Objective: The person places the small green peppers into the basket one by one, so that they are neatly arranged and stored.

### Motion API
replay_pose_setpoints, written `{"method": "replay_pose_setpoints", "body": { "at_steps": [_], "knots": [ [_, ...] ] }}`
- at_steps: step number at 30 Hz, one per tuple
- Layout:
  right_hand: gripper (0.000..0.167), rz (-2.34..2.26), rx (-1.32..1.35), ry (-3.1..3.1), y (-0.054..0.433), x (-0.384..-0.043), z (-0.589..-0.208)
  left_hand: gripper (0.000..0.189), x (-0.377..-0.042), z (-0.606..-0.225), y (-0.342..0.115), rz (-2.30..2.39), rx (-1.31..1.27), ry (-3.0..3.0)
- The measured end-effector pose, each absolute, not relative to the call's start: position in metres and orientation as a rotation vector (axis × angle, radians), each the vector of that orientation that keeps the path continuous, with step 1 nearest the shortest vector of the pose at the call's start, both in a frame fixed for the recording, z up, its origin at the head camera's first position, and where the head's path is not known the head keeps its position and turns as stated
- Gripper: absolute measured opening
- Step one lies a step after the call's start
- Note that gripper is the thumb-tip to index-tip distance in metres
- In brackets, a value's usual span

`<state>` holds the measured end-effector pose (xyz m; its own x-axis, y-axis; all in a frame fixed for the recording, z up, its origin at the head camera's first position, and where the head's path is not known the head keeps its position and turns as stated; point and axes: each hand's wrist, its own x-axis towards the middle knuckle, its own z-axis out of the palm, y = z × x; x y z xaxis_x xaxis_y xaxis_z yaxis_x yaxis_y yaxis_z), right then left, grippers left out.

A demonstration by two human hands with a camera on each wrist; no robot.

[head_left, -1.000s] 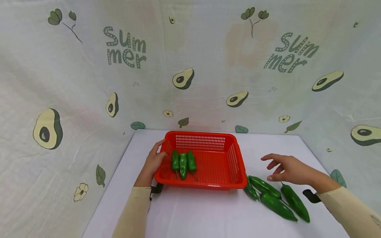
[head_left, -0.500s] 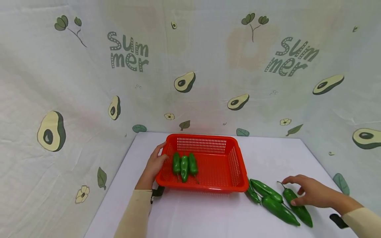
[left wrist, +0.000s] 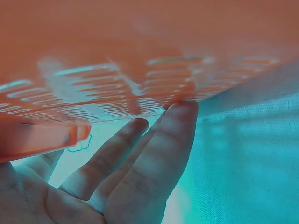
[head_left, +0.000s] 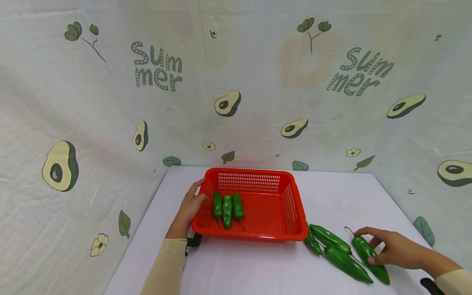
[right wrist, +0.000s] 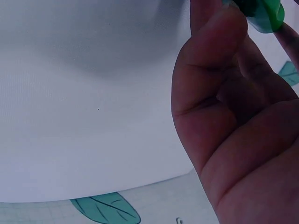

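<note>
A red plastic basket (head_left: 250,236) holds three green peppers (head_left: 227,211) lying side by side at its left. My left hand (head_left: 189,207) grips the basket's left side, thumb over the rim; the left wrist view has its fingers (left wrist: 156,158) against the slotted outer wall. At the right, my right hand (head_left: 400,248) pinches the rightmost green pepper (head_left: 363,248) on the table between thumb and fingers. In the right wrist view only the end of that pepper (right wrist: 267,17) shows beyond the thumb.
Right of the basket lie a large green pepper (head_left: 348,264), another pepper (head_left: 330,239), and a smaller one (head_left: 312,244) partly hidden by the rim. The white table (head_left: 250,270) is backed by a printed cloth (head_left: 258,82) on the left, back and right.
My right hand has come down and to the right, from above the loose peppers onto the rightmost one, which it now pinches. The left hand stays on the basket.
</note>
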<state>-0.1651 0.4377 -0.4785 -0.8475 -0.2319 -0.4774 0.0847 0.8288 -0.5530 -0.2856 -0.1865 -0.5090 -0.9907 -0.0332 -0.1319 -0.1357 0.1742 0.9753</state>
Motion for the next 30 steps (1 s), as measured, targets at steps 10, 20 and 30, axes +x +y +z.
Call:
{"method": "replay_pose_setpoints", "body": {
  "at_steps": [10, 20, 30],
  "knots": [
    [0.084, -0.802, -0.1, 2.453, 0.4399, -0.1643, -0.4801, 0.066, -0.2847, -0.5091, -0.1858, 1.976, -0.188, 2.328],
    [0.084, -0.818, -0.195, 2.469, 0.4442, -0.16, -0.485, 0.067, -0.2859, -0.5056, -0.1858, 2.024, -0.122, 2.281],
    [0.084, -0.719, -0.13, 2.522, 0.4366, -0.1635, -0.4819, 0.065, -0.287, -0.5062, -0.1879, 2.022, -0.123, 2.269]
  ]
}}
